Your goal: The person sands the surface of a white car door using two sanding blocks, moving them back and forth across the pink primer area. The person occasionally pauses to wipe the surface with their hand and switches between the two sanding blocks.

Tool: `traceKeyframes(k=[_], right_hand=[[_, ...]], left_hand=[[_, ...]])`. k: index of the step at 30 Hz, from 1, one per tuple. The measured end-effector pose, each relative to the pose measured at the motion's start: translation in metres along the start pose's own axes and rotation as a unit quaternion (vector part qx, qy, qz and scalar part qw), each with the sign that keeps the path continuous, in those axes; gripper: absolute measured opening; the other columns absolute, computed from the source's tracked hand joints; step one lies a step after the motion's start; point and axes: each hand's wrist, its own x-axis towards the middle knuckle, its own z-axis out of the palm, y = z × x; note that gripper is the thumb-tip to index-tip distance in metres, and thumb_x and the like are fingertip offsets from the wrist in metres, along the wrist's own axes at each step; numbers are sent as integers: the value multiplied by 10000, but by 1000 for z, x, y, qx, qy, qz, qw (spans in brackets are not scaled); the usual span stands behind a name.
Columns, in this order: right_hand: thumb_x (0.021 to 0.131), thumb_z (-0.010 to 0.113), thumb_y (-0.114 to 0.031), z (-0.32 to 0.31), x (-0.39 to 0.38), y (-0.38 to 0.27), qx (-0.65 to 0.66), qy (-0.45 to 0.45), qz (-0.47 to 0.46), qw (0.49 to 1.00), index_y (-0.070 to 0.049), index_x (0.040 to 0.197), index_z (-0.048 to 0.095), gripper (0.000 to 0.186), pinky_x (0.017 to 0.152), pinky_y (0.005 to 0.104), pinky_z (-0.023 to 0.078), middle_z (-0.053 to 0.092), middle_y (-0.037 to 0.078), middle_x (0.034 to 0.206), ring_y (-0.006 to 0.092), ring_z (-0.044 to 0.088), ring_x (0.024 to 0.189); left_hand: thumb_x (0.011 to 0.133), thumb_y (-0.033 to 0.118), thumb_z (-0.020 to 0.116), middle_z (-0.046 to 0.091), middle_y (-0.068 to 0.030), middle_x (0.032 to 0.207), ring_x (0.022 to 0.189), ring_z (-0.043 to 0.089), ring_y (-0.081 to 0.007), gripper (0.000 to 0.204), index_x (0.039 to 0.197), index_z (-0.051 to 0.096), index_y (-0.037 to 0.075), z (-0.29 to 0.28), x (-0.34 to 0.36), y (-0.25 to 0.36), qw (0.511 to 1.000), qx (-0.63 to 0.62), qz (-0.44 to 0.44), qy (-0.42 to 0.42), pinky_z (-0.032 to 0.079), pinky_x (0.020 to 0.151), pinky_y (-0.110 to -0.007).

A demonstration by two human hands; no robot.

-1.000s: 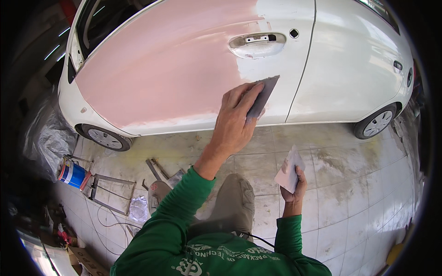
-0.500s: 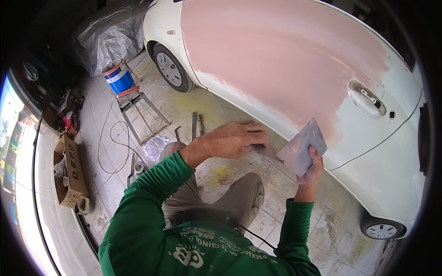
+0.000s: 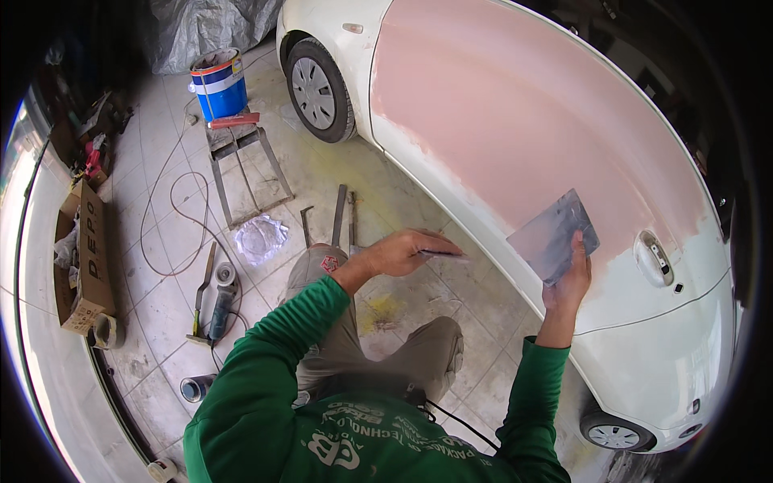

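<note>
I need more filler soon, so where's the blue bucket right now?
In the head view, the blue bucket stands upper left on the tiled floor, beside the car's wheel, just behind a metal stand.

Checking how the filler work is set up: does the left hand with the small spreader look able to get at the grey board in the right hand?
Probably yes. The left hand holds its small spreader apart from the grey board in the right hand, with only open air and bare floor between them.
</note>
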Motion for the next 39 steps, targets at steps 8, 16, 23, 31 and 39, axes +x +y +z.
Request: traceKeyframes(k=[8, 16, 23, 31, 39], right_hand=[[1009, 611, -440, 33, 9, -11, -112, -47, 3, 993, 90, 1399, 445, 679, 911, 396, 570, 597, 188, 1302, 286, 659, 1107], [1017, 595, -446, 115, 21, 98, -93, 31, 119, 988, 56, 1400, 468, 644, 922, 374, 543, 631, 159, 1256, 261, 649, 1107], [1050, 527, -391, 189, 13, 164, 89, 80, 208, 971, -52, 1441, 476, 520, 887, 390, 561, 637, 89, 1286, 239, 656, 1095], [972, 637, -223, 244, 49, 208, 370, -40, 193, 908, -35, 1387, 522, 469, 787, 348, 595, 675, 101, 1206, 223, 693, 985], [1001, 598, -536, 253, 85, 150, -183, -51, 144, 971, 56, 1268, 597, 649, 912, 323, 507, 658, 109, 1143, 164, 622, 1051]], left_hand=[[1028, 381, 593, 658, -77, 1228, 1061, 677, -262, 427, 1360, 519, 124, -166, -10, -166, 732, -519, -157, 412, 589, 847, -460], [1021, 145, 565, 667, -130, 1303, 1154, 655, -267, 357, 1367, 613, 70, -258, 59, -263, 936, 106, -117, 313, 510, 995, -352], [1050, 99, 480, 501, -155, 1506, 1374, 499, -267, 464, 1514, 471, 98, -282, 67, -208, 968, -145, -92, 183, 440, 1099, -379], [802, -43, 578, 438, -155, 1541, 1409, 446, -363, 694, 1471, 531, 136, -241, -6, -183, 991, -1, -12, -134, 412, 1154, -454], [692, 24, 714, 589, -109, 1407, 1284, 563, -343, 600, 1286, 671, 104, -303, 31, -155, 975, 201, 85, 51, 493, 1037, -450]])
